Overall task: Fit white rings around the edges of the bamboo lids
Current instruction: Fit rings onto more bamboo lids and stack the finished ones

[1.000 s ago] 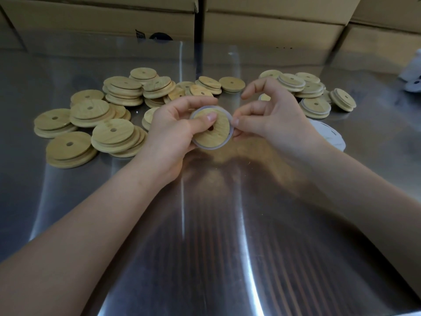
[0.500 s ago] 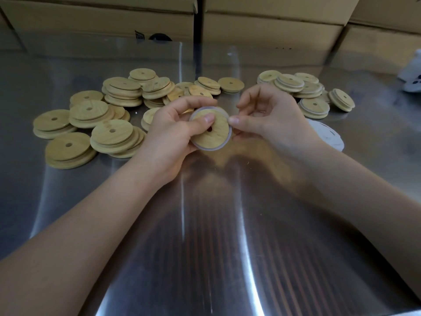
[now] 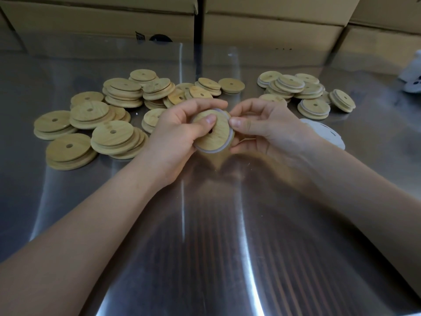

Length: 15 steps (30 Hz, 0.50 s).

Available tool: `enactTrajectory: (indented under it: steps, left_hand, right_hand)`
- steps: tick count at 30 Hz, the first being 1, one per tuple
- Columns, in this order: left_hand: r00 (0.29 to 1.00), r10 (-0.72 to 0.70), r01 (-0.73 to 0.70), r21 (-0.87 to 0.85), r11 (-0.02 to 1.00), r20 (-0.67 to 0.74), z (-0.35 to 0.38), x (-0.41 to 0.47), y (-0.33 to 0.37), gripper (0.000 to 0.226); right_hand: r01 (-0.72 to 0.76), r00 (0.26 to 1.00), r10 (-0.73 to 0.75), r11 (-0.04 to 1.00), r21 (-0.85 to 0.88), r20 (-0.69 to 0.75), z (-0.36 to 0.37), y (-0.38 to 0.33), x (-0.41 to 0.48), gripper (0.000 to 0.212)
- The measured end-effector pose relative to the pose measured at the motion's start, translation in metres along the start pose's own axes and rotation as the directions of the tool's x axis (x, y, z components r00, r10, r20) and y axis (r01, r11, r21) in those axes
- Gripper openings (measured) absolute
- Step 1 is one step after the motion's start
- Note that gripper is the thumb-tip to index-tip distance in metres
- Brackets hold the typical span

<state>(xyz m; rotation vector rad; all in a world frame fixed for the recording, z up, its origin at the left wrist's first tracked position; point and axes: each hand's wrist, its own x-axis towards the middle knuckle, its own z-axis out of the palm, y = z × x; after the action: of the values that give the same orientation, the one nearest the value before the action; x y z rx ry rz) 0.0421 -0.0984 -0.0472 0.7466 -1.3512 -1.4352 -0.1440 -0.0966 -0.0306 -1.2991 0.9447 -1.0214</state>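
Note:
My left hand [image 3: 175, 135] grips a round bamboo lid [image 3: 216, 137] with a small centre hole, thumb across its face, above the steel table. A white ring [image 3: 210, 151] runs around the lid's rim. My right hand [image 3: 266, 126] pinches the ring at the lid's right edge with thumb and fingers. A pile of bare bamboo lids [image 3: 114, 133] lies at the left. A smaller pile of lids with white rings [image 3: 314, 108] lies at the right.
The steel table [image 3: 216, 236] stretches toward me. A heap of loose white rings [image 3: 323, 131] lies just behind my right wrist. Cardboard boxes [image 3: 268, 30] line the far edge. A white object [image 3: 412, 80] sits at the far right.
The lid has turned a little in my hands and my right fingers have curled in closer around its right edge.

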Motion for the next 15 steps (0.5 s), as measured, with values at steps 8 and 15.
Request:
enactTrajectory:
  steps: [8,15]
  left_hand:
    - [0.993,0.006,-0.005,0.008,1.000,-0.121,0.0020,0.0007,-0.0008,0.030]
    - [0.991,-0.113,0.089,-0.279,0.956,-0.074,0.0007,0.0036,0.0045,0.029]
  right_hand:
    - [0.018,0.999,-0.019,0.999,-0.046,-0.035,0.0071,0.0027,-0.0019,0.036]
    - [0.003,0.995,0.003,0.998,0.061,-0.102,0.0018,0.0021,0.0011,0.026]
